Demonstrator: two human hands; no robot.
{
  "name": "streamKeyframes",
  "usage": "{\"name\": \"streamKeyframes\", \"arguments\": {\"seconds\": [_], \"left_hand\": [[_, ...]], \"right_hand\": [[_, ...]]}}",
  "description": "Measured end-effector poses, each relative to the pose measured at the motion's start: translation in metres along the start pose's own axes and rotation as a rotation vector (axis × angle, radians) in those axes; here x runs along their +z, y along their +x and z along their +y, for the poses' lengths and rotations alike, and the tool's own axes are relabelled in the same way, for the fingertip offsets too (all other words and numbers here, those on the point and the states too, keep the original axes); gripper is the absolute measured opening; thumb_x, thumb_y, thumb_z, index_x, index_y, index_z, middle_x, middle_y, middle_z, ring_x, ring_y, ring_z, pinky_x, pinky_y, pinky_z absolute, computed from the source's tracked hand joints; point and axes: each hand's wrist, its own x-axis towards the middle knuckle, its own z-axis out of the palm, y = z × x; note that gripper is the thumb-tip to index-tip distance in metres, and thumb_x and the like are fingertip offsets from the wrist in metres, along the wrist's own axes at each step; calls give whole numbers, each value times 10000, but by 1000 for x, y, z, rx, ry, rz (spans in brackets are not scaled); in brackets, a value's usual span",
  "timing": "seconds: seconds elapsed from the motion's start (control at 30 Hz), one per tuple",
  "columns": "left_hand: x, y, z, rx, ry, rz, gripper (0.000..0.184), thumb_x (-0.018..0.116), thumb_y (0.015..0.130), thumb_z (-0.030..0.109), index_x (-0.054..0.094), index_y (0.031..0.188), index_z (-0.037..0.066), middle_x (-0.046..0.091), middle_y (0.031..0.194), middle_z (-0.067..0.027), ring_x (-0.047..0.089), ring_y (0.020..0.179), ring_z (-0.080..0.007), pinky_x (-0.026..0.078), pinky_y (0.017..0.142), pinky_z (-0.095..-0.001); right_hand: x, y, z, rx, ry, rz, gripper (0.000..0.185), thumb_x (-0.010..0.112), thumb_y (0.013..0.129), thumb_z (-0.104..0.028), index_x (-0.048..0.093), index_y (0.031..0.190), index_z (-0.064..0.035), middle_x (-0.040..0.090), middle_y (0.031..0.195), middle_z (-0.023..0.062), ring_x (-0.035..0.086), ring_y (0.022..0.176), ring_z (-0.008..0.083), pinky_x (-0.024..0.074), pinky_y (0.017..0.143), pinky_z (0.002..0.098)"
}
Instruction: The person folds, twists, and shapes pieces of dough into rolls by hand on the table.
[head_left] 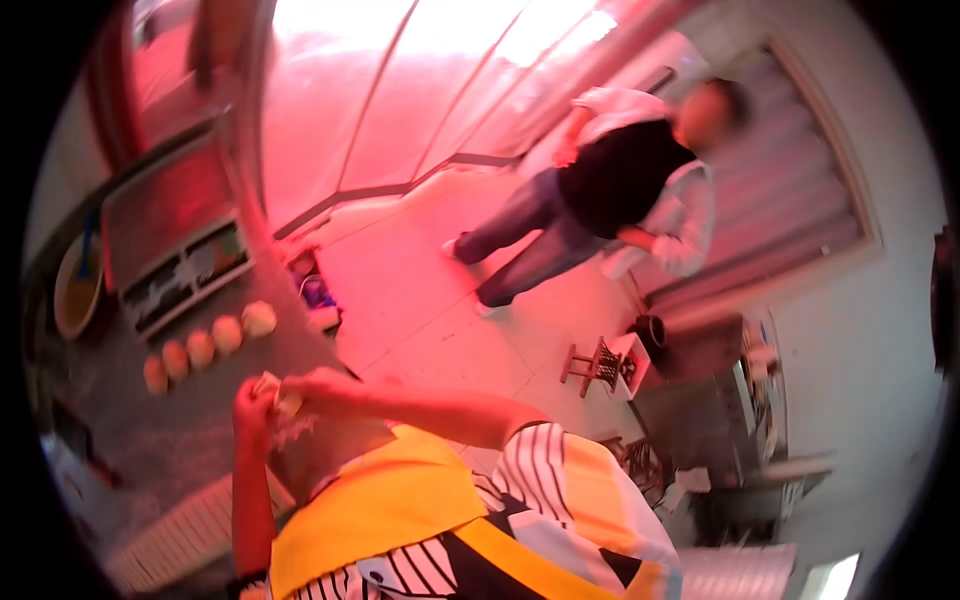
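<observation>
Both hands meet over the near edge of the dark worktop. Between them is a small pale piece of dough, partly covered by fingers. My left hand is closed on its left side, and my right hand pinches it from the right. Just beyond the hands, several round pale dough balls lie in a slanting row on the worktop. The one at the row's right end looks paler and rougher than the others.
Behind the row stands a box with dark compartments. A bowl with a blue-handled utensil is at far left. A slatted board lies near me. Across the floor, a person stands near small stools and a cluttered counter.
</observation>
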Motion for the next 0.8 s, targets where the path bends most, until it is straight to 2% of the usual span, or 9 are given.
{"name": "streamKeyframes", "arguments": {"seconds": [0.13, 0.23, 0.33, 0.43, 0.53, 0.57, 0.63, 0.67, 0.8], "left_hand": [[17, -18, 0, 234, 777, 53, 69, 554, 759, 11, 587, 809, -23, 552, 647, -48, 572, 656, -200, 449, 587, -314], [26, -33, 2, 463, 747, -178, 92, 579, 747, 17, 573, 821, -38, 554, 730, -93, 556, 636, -246, 443, 587, -322], [32, -40, 4, 562, 648, -92, 76, 599, 760, 8, 548, 802, -29, 537, 837, -75, 549, 641, -199, 444, 592, -303], [29, -36, -6, 308, 294, 28, 86, 606, 777, -11, 521, 787, -13, 503, 913, -57, 543, 704, -144, 449, 635, -269], [23, -34, -3, 431, 390, 127, 139, 622, 781, -22, 499, 835, 13, 501, 934, -38, 532, 800, -100, 458, 682, -246], [22, -34, -1, 250, 73, 67, 241, 610, 782, -28, 520, 1001, 16, 510, 1011, -51, 540, 884, -119, 463, 752, -250], [-6, 1, -44, 526, 237, 108, 474, 583, 791, -38, 460, 1243, 32, 520, 1100, -59, 559, 959, -156, 473, 812, -268], [9, -20, -5, 385, 187, 4, 545, 561, 817, -6, 418, 1341, 38, 555, 1146, -83, 559, 1021, -183, 469, 869, -293], [-8, -10, -12, 221, 320, -91, 252, 570, 854, 114, 633, 1081, 24, 671, 997, -74, 600, 916, -130, 478, 833, -306]], "right_hand": [[-13, 17, -31, 140, -187, 211, 188, 678, 742, -195, 616, 866, -68, 569, 628, 165, 623, 610, 255, 460, 564, 390], [-17, 25, 3, 474, -113, 170, 172, 628, 790, -193, 602, 823, -26, 577, 621, 131, 615, 598, 205, 460, 525, 380], [-2, 13, 24, 939, 616, 67, 182, 602, 868, -232, 607, 891, -52, 585, 684, 36, 574, 589, 160, 434, 465, 329], [4, 11, 17, 1028, 878, 112, 149, 541, 898, -211, 566, 872, -66, 531, 697, 45, 531, 552, 159, 450, 450, 324], [19, 17, 37, 1028, 989, 111, 101, 547, 870, -178, 542, 854, -78, 507, 695, 59, 530, 563, 167, 489, 483, 342], [19, 15, 43, 976, 992, 111, 99, 549, 865, -176, 547, 865, -77, 526, 711, 70, 546, 583, 173, 497, 495, 344], [20, 15, 34, 889, 989, 79, 135, 541, 866, -206, 566, 875, -74, 554, 719, 80, 565, 588, 177, 501, 495, 336], [17, 10, 35, 884, 951, 71, 172, 531, 872, -237, 580, 875, -71, 563, 711, 80, 567, 574, 176, 496, 484, 326], [29, 8, 52, 953, 666, 69, 332, 494, 898, -361, 634, 873, -60, 599, 678, 79, 576, 518, 170, 477, 438, 287]]}}
